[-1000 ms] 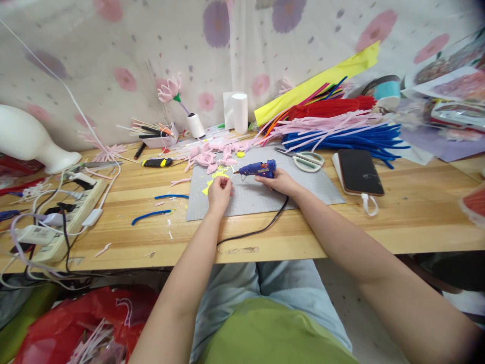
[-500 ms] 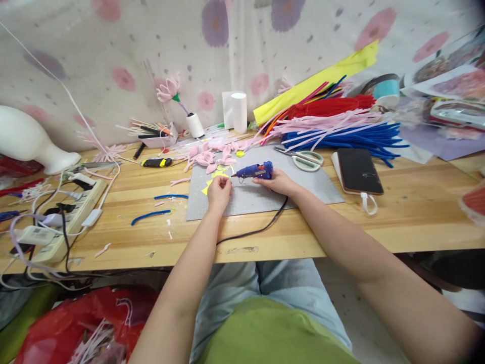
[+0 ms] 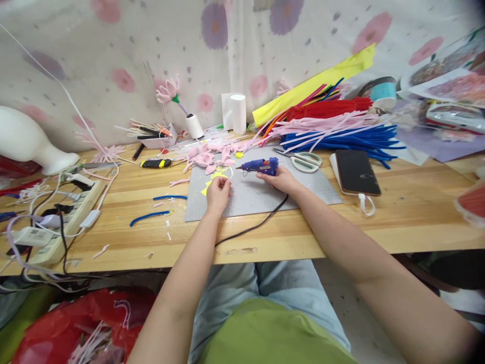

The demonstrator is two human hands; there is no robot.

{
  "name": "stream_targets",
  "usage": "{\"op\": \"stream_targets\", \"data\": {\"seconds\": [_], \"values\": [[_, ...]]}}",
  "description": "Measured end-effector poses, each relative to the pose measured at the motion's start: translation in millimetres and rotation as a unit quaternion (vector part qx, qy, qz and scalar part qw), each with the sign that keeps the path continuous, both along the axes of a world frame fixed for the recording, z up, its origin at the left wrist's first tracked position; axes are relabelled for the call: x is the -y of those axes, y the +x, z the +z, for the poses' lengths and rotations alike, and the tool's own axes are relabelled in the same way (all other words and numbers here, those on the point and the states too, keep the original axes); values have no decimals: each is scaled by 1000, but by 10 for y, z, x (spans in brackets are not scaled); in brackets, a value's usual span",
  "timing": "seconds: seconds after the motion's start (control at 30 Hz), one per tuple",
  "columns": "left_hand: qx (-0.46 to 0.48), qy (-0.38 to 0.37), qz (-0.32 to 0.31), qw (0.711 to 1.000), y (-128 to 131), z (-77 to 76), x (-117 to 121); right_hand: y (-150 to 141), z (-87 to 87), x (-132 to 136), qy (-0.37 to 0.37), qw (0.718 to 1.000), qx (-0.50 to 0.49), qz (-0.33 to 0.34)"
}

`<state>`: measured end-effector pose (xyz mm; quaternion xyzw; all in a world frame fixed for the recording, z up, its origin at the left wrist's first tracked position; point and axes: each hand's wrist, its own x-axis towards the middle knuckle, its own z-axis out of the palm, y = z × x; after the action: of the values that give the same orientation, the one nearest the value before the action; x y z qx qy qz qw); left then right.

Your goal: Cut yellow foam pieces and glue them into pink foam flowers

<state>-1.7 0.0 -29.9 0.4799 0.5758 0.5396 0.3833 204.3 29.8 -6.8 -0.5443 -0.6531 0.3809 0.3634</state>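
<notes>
My right hand (image 3: pixel 282 179) is wrapped round a blue hot glue gun (image 3: pixel 261 166), its nozzle pointing left above the grey cutting mat (image 3: pixel 250 199). To the left of the nozzle, my left hand (image 3: pixel 219 194) is closed in a pinch. A thin pale strand (image 3: pixel 231 173) shows at its fingertips; what the fingers hold is too small to make out. Just beyond that hand lie yellow paper pieces (image 3: pixel 216 175) and several pink pipe-cleaner petals (image 3: pixel 205 161). Scissors (image 3: pixel 305 161) with pale handles rest on the mat's back right.
Bundles of blue (image 3: pixel 341 139) and red pipe cleaners (image 3: pixel 329 108) lie at the back right. A phone (image 3: pixel 357 172) is at right, a utility knife (image 3: pixel 155 164) at left. The power strip (image 3: pixel 71 222) and its cables crowd the left. The gun's black cord (image 3: pixel 261 228) crosses the front edge.
The glue gun in my right hand has moved slightly right, away from my left hand. A pale strand now shows at the left fingertips, which stay pinched.
</notes>
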Motion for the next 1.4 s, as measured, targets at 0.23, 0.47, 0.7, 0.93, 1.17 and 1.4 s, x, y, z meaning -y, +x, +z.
{"op": "stream_targets", "data": {"seconds": [0.23,0.47,0.7,0.93,1.17,1.4], "values": [[98,30,38,994,-144,166,-13,140,-63,-214,65,975,47,-205],[99,49,81,991,-549,492,-87,184,-112,-339,84,962,184,-183],[133,23,129,982,-473,176,-50,209,-73,-265,77,952,231,-186],[108,56,124,985,-499,107,-1,271,294,55,92,922,332,-178],[30,97,115,988,-457,53,1,-266,287,122,75,950,298,63],[0,87,110,990,-450,34,29,-944,48,-106,159,953,244,79]]}}
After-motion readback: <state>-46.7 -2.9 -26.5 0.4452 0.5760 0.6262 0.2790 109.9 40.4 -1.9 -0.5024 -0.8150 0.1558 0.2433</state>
